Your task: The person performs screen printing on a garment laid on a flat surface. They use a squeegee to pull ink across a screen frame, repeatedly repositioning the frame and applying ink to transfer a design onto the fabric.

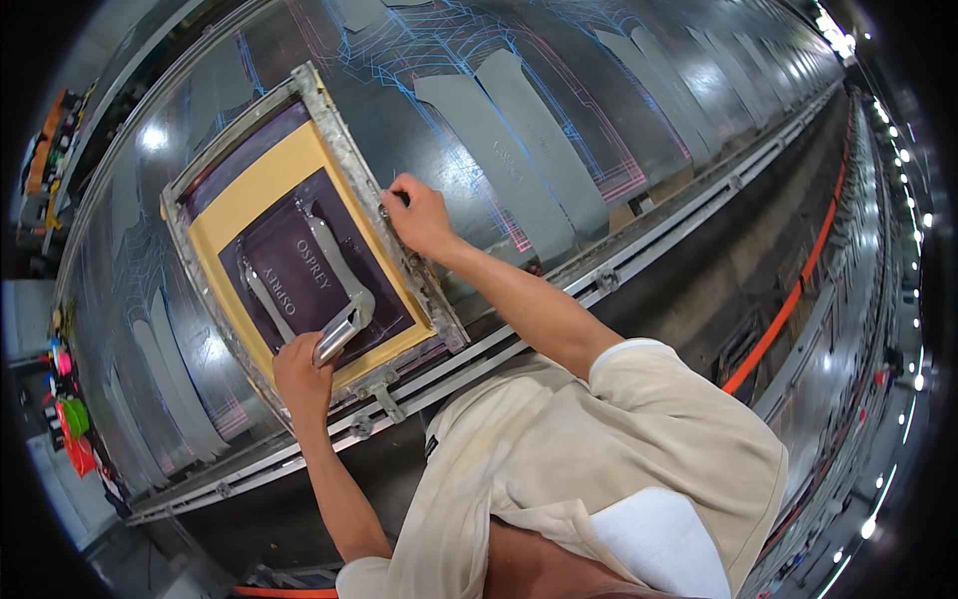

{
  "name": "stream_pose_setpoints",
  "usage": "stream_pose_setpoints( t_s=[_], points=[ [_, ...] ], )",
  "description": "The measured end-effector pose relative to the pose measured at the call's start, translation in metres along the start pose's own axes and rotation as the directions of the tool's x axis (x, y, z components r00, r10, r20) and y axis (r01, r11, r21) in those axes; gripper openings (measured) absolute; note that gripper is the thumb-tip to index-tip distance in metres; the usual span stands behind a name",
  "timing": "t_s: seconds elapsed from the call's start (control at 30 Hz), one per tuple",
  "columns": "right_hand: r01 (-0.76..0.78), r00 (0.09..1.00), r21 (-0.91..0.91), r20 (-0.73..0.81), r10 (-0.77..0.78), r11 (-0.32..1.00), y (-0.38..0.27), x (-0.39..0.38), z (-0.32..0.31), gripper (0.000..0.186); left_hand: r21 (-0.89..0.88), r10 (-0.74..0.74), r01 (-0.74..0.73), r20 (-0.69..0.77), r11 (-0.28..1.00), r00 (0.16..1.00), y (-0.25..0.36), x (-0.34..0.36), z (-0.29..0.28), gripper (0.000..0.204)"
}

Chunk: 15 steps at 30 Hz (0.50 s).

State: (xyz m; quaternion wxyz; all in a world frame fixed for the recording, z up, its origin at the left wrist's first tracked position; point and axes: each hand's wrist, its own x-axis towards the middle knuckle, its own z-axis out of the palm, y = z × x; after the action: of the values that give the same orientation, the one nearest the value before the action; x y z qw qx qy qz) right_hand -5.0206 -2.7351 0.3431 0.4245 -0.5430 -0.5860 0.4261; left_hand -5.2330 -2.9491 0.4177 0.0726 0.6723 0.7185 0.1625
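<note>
A screen-printing frame [317, 97] with a yellow-bordered dark mesh [259, 189] lies on the long grey printing table. Pale grey ink [331, 252] lies on the mesh in two streaks beside white lettering. My left hand [304, 371], at the frame's near lower edge, is closed on a shiny metal squeegee [336, 337], whose tip is in the ink. My right hand [419, 214] is closed on the frame's right side, at a small dark fitting there that my fingers partly hide.
The table [699, 75] carries grey fabric pieces [509, 150] printed with blue and pink lines. A metal rail [607, 280] runs along its near edge, above a dark gap with an orange hose [788, 309]. Colourful containers [75, 429] stand at the far left.
</note>
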Motion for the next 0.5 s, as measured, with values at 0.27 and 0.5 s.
stream_pose_setpoints(
  t_s=[0.27, 0.5],
  points=[
    [-0.047, 0.999, -0.072, -0.016, 0.046, 0.996, -0.017, -0.007, 0.026, 0.022, 0.001, 0.072, -0.072, -0.001, 0.997, 0.997, -0.04, -0.01, -0.011, 0.038],
    [0.048, 0.997, -0.222, -0.051, -0.061, 0.974, 0.015, -0.008, 0.057, 0.024, 0.023, 0.223, -0.225, 0.081, 0.974, 0.972, -0.053, -0.063, -0.003, 0.05]
  ],
)
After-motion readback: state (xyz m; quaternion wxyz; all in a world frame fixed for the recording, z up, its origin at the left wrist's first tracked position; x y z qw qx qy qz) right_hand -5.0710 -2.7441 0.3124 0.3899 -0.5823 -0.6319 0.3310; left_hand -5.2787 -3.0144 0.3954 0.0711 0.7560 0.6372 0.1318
